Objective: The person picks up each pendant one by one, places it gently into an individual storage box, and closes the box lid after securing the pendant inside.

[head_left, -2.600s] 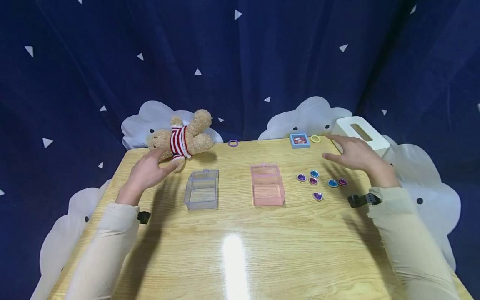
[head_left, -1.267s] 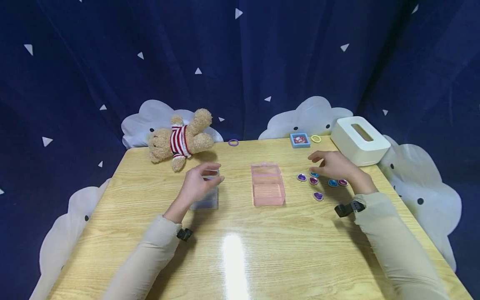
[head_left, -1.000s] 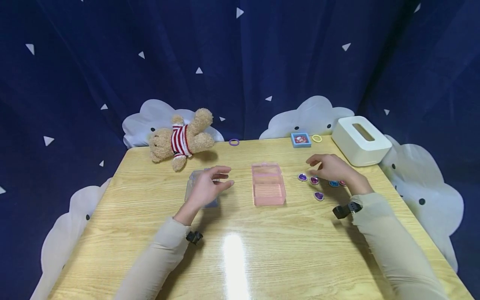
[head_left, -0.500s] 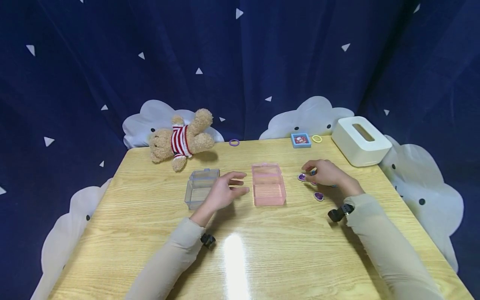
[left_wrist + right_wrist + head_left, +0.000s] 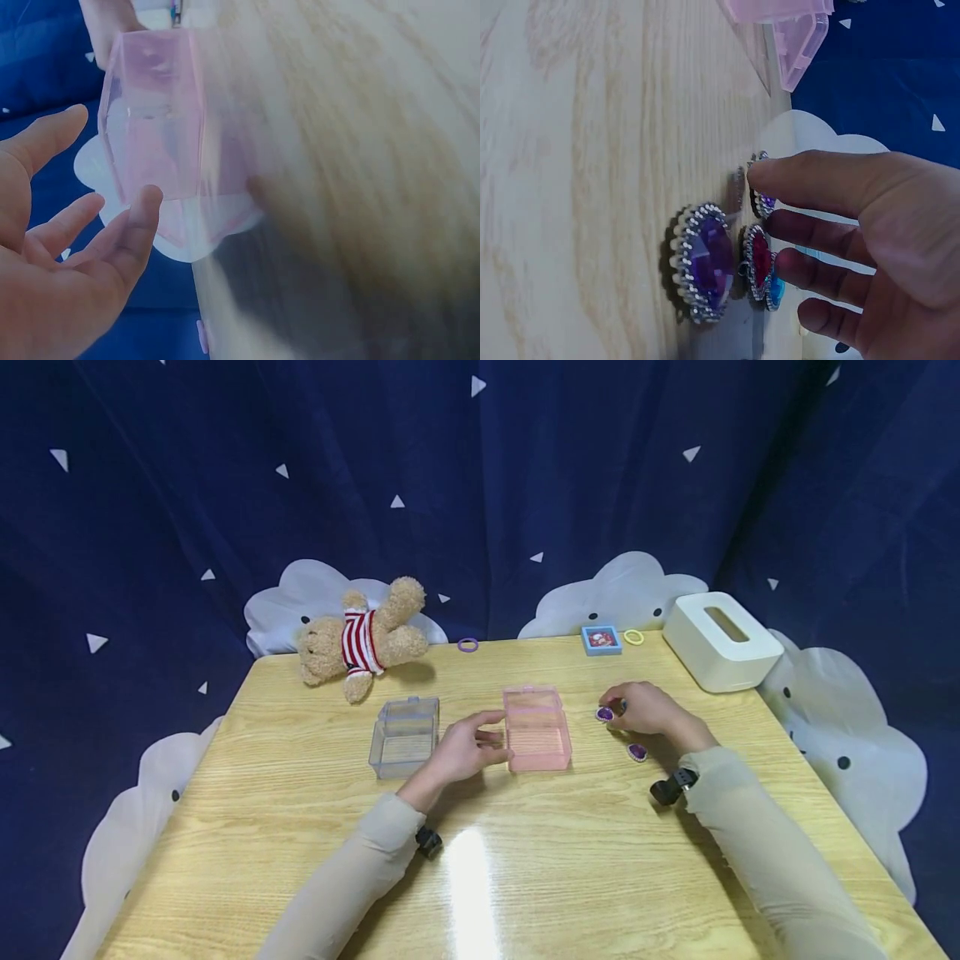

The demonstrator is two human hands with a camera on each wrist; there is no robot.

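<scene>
My left hand (image 5: 459,752) is beside the left wall of the open pink clear plastic box (image 5: 538,763). Its thumb and fingers are spread and slightly bent, with nothing between them. In the left wrist view the fingertips are close to the box; whether they touch it I cannot tell. The thumb and forefinger of my right hand (image 5: 651,710) pinch a purple gem (image 5: 604,714) with a silvery beaded edge, at table level. Nearer lies another purple gem (image 5: 709,262). A red-pink gem (image 5: 757,259) and a blue gem (image 5: 777,292) lie by the right fingers, mostly hidden in the head view.
An open grey-blue clear box (image 5: 405,768) stands left of the pink one. Along the back are a teddy bear (image 5: 362,642), a purple ring (image 5: 468,645), a blue framed picture (image 5: 602,641), a yellow ring (image 5: 633,637) and a white tissue box (image 5: 723,643).
My left hand has moved right from the bear, over the grey-blue box, to the pink box. My right hand has come down and left from near the tissue box onto the purple gem.
</scene>
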